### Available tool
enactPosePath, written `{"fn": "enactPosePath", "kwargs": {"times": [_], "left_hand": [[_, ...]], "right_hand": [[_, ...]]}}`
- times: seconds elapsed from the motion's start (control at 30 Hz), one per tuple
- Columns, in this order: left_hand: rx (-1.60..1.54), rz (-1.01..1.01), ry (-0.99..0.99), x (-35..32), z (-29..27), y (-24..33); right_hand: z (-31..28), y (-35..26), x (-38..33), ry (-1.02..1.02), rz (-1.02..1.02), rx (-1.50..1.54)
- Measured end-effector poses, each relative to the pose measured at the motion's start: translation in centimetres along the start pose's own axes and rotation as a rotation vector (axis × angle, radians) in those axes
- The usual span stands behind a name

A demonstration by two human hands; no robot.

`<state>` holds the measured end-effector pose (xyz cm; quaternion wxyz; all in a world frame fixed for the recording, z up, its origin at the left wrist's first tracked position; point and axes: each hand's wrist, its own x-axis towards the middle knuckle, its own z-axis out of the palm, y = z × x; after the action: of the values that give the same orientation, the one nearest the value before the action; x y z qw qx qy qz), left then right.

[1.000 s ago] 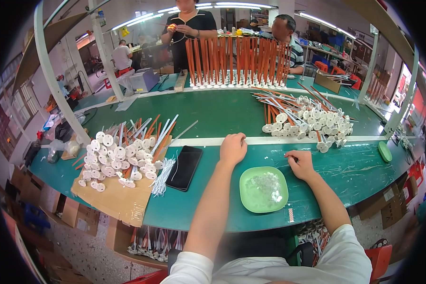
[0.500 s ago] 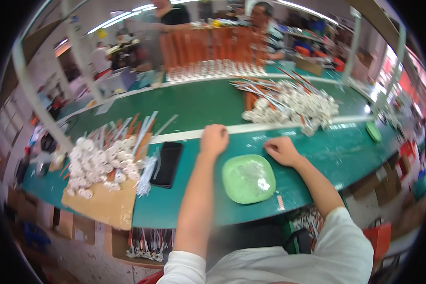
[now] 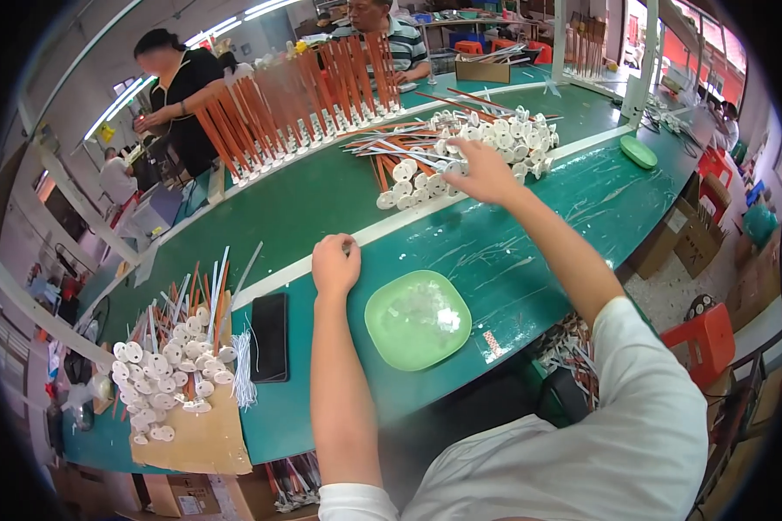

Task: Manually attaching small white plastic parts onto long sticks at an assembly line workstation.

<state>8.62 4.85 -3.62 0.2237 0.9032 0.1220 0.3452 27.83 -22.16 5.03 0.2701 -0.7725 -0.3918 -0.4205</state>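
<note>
Green workbench [image 3: 530, 252] stretches before me, a green plate [image 3: 417, 319] near my chest. My right hand [image 3: 485, 171] reaches far right, fingers spread over the pile of white-capped rods [image 3: 460, 148]. My left hand [image 3: 335, 265] rests curled on the table, holding nothing I can make out.

green dish [image 3: 417, 319] | black phone [image 3: 269, 336] | cardboard sheet [image 3: 202, 438]

Right hand [image 3: 485, 171]: on rod pile [image 3: 460, 148]
Left hand [image 3: 335, 265]: on table [image 3: 530, 234]
Dish [image 3: 418, 319]: right of left hand
Phone [image 3: 269, 337]: left of left hand
</note>
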Motion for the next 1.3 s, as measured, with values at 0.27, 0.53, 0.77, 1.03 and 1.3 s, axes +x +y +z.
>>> {"fn": "enactPosePath", "kwargs": {"times": [0.27, 0.53, 0.77, 1.03, 1.3], "left_hand": [[0.015, -0.044, -0.018, -0.2, -0.6, -0.2], [-0.699, -0.053, -0.056, 0.0, -4.9, 8.2], [-0.411, 0.323, -0.028, -4.9, -4.4, 8.6], [-0.422, 0.147, -0.05, -6.1, -4.9, 9.6], [-0.444, 0.211, -0.027, -5.6, -6.0, 9.7]], "right_hand": [[-3.6, -3.2, 1.7, -0.287, 0.305, 0.59], [-2.1, -9.3, -3.2, -0.179, 0.146, 0.871], [-1.7, -12.6, -6.0, -0.164, -0.057, 0.927], [-2.8, -12.8, -6.1, -0.179, -0.1, 0.992], [-3.2, -13.8, -6.2, -0.168, -0.053, 0.906]]}}
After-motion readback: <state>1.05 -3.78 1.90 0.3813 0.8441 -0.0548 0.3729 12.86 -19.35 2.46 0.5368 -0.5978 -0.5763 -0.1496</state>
